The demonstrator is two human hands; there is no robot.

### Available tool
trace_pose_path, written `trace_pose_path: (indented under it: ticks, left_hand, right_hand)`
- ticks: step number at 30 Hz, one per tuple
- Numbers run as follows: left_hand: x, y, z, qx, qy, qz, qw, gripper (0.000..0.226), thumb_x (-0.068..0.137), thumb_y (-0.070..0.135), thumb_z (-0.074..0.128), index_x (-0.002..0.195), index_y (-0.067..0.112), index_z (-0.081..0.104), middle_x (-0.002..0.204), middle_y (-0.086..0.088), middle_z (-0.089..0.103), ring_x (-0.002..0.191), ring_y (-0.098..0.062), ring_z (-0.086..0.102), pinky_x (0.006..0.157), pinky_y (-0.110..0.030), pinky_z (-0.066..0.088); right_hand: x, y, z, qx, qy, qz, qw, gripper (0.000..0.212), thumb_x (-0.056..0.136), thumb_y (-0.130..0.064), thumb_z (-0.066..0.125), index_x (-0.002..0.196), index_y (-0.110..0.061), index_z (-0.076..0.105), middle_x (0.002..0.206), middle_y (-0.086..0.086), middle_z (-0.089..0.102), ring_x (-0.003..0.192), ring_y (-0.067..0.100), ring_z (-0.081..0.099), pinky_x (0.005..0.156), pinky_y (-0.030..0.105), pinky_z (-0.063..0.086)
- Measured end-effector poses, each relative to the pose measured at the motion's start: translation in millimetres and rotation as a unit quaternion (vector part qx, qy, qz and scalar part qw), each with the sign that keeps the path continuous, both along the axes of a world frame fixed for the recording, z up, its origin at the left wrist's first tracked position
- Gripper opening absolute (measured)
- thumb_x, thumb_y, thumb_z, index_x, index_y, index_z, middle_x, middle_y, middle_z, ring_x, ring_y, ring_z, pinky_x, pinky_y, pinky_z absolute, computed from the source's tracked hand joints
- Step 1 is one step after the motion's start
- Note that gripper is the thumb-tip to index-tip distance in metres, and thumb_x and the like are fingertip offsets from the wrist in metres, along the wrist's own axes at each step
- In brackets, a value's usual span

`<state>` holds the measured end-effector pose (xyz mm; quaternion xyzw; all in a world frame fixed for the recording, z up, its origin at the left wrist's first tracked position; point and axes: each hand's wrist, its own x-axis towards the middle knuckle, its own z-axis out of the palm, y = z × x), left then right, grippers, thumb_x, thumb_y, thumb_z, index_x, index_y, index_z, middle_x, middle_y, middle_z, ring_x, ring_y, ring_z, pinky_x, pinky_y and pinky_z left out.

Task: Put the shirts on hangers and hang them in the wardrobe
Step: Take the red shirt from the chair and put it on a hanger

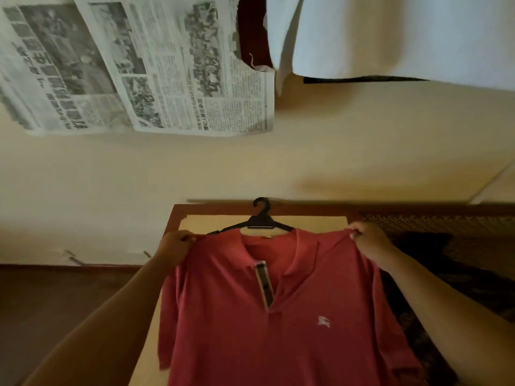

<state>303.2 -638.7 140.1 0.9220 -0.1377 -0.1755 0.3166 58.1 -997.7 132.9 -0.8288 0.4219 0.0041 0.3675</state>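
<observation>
While both hands hold it up, one red polo shirt (278,316) hangs.
Left hand (175,243) and right hand (367,240) each pinch a shoulder; one black hanger (260,222) at 12 o'clock.

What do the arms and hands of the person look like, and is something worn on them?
Both forearms are bare as far as the picture shows: no sleeves, gloves or watch are visible. The left hand and the right hand show no rings or markings that I can make out. The light is dim, so small details could be missed.
</observation>
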Motion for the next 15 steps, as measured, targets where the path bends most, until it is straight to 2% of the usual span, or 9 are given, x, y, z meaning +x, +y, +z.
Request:
trace_pose_path:
  ticks: [3,5,7,9,10,12,14,15]
  left_hand:
    - [19.1,-18.6,-3.2,-0.059,-0.012,0.036,0.998,0.018,0.094,0.005,0.055,0.102,0.002,0.070,0.092,-0.011,0.064,0.087,-0.026,0.059,0.075,-0.029,0.041]
    - [30.7,-26.4,-16.3,-0.037,0.007,0.013,0.999,0.017,0.093,0.003,0.054,0.099,0.003,0.070,0.094,-0.012,0.066,0.092,-0.030,0.062,0.075,-0.028,0.041]
    - [32.8,-32.0,-30.5,0.049,0.018,-0.022,0.998,0.018,0.092,0.011,0.054,0.103,0.011,0.068,0.107,-0.013,0.066,0.101,-0.031,0.060,0.081,-0.030,0.045]
    - [24.2,-40.5,-39.5,0.177,-0.028,-0.057,0.982,0.027,0.092,0.022,0.052,0.118,0.022,0.061,0.124,-0.008,0.057,0.114,-0.027,0.052,0.093,-0.038,0.044]
    - [15.9,-47.1,-42.9,0.208,-0.064,-0.064,0.974,0.032,0.093,0.025,0.050,0.124,0.023,0.057,0.128,-0.006,0.052,0.119,-0.025,0.046,0.097,-0.039,0.041]
    - [-4.0,-63.7,-50.1,0.187,-0.098,-0.073,0.975,0.035,0.095,0.029,0.041,0.126,0.020,0.053,0.128,-0.005,0.048,0.117,-0.022,0.043,0.096,-0.037,0.039]
    - [-25.4,-79.0,-60.4,0.150,-0.073,-0.072,0.983,0.043,0.095,0.038,0.030,0.127,0.015,0.049,0.130,-0.007,0.048,0.115,-0.023,0.046,0.094,-0.035,0.042]
    - [-35.0,-85.5,-65.2,0.126,-0.032,-0.053,0.990,0.048,0.096,0.044,0.033,0.131,0.013,0.045,0.132,-0.009,0.047,0.118,-0.025,0.047,0.095,-0.037,0.044]
  right_hand:
    - [13.4,-9.9,-5.2,-0.003,-0.018,-0.062,0.998,0.032,0.098,-0.005,0.040,0.124,-0.004,0.060,0.131,0.016,0.056,0.121,0.032,0.051,0.097,0.034,0.040]
    - [19.4,-8.4,-14.9,-0.014,0.032,-0.040,0.999,0.032,0.097,-0.004,0.040,0.120,-0.002,0.062,0.126,0.017,0.059,0.118,0.032,0.053,0.091,0.031,0.041]
    - [24.2,-3.9,-28.3,-0.019,0.102,0.007,0.995,0.028,0.094,-0.004,0.042,0.110,-0.002,0.066,0.117,0.017,0.062,0.108,0.030,0.058,0.081,0.028,0.043]
    - [32.5,2.0,-36.8,-0.053,0.138,0.043,0.988,0.023,0.091,-0.006,0.046,0.105,-0.003,0.065,0.110,0.018,0.062,0.102,0.030,0.060,0.076,0.031,0.048]
    - [39.4,5.1,-39.8,-0.076,0.140,0.053,0.986,0.026,0.090,-0.007,0.047,0.111,-0.003,0.062,0.116,0.019,0.059,0.107,0.032,0.058,0.081,0.034,0.049]
    - [59.3,14.5,-43.0,-0.106,0.134,0.068,0.983,0.032,0.093,-0.009,0.045,0.121,-0.003,0.058,0.125,0.020,0.053,0.116,0.035,0.051,0.093,0.039,0.046]
    - [84.5,27.8,-45.2,-0.103,0.104,0.093,0.985,0.030,0.096,-0.011,0.043,0.120,-0.002,0.058,0.126,0.020,0.052,0.117,0.036,0.050,0.096,0.040,0.043]
    - [97.4,34.8,-46.4,-0.096,0.086,0.105,0.986,0.030,0.097,-0.013,0.042,0.120,-0.002,0.059,0.126,0.020,0.053,0.118,0.036,0.050,0.096,0.039,0.043]
